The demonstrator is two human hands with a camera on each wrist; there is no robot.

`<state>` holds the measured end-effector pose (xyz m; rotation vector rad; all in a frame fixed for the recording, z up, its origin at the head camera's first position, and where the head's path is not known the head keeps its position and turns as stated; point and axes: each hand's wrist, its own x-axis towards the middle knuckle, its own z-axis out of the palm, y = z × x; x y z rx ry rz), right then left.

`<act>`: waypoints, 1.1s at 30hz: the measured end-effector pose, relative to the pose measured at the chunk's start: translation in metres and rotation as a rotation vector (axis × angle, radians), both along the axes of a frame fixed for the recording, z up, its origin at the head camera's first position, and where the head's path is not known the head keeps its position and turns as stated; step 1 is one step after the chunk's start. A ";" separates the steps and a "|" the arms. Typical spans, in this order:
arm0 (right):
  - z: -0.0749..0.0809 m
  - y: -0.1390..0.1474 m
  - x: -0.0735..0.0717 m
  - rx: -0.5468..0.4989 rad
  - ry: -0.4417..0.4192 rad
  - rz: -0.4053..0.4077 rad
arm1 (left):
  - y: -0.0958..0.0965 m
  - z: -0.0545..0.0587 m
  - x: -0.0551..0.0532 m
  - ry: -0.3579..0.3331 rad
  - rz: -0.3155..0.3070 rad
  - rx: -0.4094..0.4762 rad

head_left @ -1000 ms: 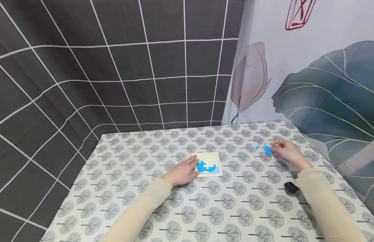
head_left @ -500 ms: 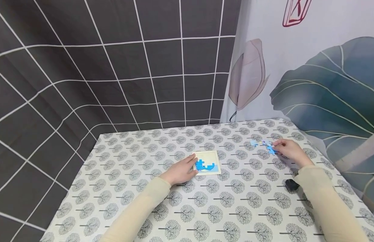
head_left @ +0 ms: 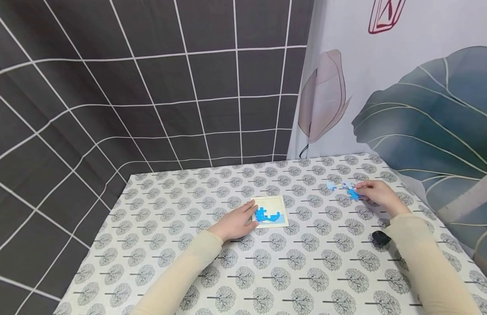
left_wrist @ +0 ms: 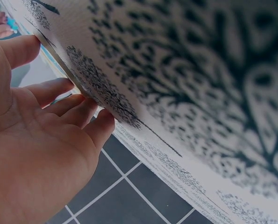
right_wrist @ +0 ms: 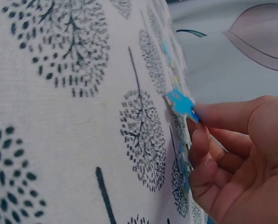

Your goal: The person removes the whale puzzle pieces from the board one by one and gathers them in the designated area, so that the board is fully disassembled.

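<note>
My left hand [head_left: 236, 222] rests at the left edge of a small cream puzzle tray [head_left: 284, 205], its thumb and fingers touching the side. Blue puzzle pieces [head_left: 263, 215] lie in the tray's lower part, while the upper part shows the cream base. The left wrist view shows the fingers [left_wrist: 59, 88] extended against the tray's edge. On the right, my right hand [head_left: 379, 194] pinches a bright blue puzzle piece [right_wrist: 180, 102] between thumb and fingers, close over the tablecloth. Several loose light-blue pieces [head_left: 331, 186] lie just beyond it.
A tree-patterned cloth [head_left: 243, 280] covers the table. A small black object [head_left: 380, 238] sits near the right sleeve. Dark gridded fabric [head_left: 157, 109] hangs behind and left; a pale curtain with leaf prints [head_left: 424, 122] hangs at the right.
The right hand has shifted slightly at the loose pieces, with the blue piece still at its fingertips. The left hand keeps its place at the tray. The head view has shifted a little.
</note>
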<state>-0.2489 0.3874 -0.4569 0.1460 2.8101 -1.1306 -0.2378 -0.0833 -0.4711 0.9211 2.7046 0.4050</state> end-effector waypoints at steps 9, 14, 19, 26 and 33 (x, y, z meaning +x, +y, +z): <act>-0.001 0.000 0.001 0.036 -0.009 0.015 | 0.000 -0.002 0.000 0.009 -0.008 -0.008; -0.007 0.000 0.001 0.067 0.009 0.012 | 0.000 -0.002 0.000 0.009 -0.013 -0.001; -0.005 -0.003 -0.001 0.119 0.018 0.017 | 0.000 -0.001 -0.001 0.011 -0.017 -0.002; -0.001 -0.007 0.000 0.119 0.006 0.013 | 0.000 0.000 -0.001 0.009 -0.013 -0.004; -0.003 -0.008 0.001 0.085 -0.004 -0.011 | 0.000 -0.001 0.000 0.011 -0.007 -0.010</act>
